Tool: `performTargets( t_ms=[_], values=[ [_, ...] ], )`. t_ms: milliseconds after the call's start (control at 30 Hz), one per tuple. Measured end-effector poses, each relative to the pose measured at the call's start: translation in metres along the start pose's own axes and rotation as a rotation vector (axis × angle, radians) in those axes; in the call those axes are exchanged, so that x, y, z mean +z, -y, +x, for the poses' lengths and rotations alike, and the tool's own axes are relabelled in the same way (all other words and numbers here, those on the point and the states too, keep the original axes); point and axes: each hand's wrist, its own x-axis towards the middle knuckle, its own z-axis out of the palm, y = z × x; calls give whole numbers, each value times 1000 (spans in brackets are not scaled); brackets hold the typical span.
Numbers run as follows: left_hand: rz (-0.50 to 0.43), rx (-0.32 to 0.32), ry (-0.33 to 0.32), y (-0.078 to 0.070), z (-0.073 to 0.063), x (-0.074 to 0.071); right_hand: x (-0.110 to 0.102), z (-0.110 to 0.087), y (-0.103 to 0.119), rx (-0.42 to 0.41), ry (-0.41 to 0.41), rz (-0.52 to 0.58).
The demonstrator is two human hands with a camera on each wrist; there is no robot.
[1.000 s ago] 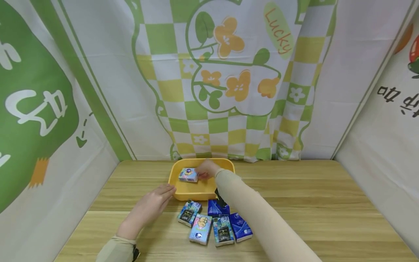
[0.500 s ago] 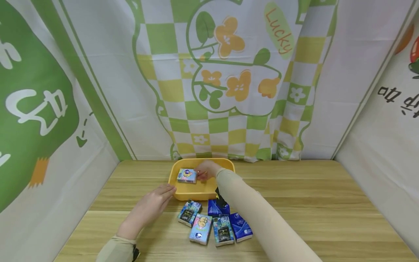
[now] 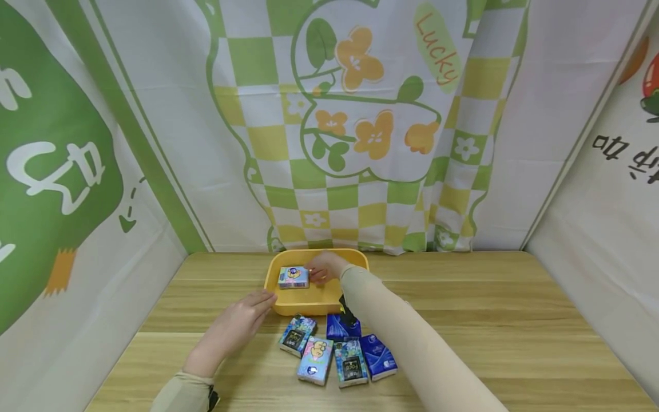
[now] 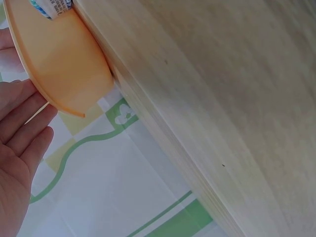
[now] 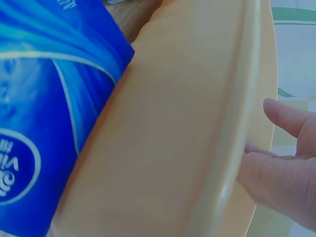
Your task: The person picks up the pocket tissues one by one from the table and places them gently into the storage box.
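Observation:
A light-blue and pink pack of pocket tissues [image 3: 293,277] lies flat in the left part of a yellow tray [image 3: 309,309]. My right hand [image 3: 327,267] reaches into the tray, fingertips right at the pack's right end. The right wrist view shows that hand's thumb [image 5: 284,117] held apart from its fingers, which are partly hidden behind the tray wall. My left hand [image 3: 242,317] touches the tray's front left corner. Its fingers [image 4: 29,118] are straight along the rim in the left wrist view.
In front of the tray lie two blue floral packs [image 3: 298,335] [image 3: 352,363], a pink-blue pack [image 3: 316,360] and two dark-blue packs [image 3: 344,328] [image 3: 379,357]. My right forearm [image 3: 412,337] passes close over them. A patterned curtain [image 3: 350,223] hangs behind the wooden table [image 3: 479,320].
The tissue pack in the tray has shifted slightly left and turned straighter, with my right hand staying beside it. My left hand keeps its place on the tray.

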Motion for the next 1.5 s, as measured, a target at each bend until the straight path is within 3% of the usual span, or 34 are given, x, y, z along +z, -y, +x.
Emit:
performTargets(
  t_ms=[33,100,333,600,1133,1500],
  values=[
    [0,1,0,0,0,0,0,-10,3,-2,6,4],
    [-2,1,1,0,0,0,0,-13,4,-10,-10,-32],
    [-6,-5,2,-1,1,0,-5,7,0,-41,-62,-148],
    [5,0,-7,-1,1,1,-10,-3,0,-56,-35,-120],
    [-4,-4,-11,-1,-3,3,-15,-41,7,-291,-161,-614],
    [-5,-7,-13,0,-1,2,-27,-74,7,-370,-151,-715]
  ],
)
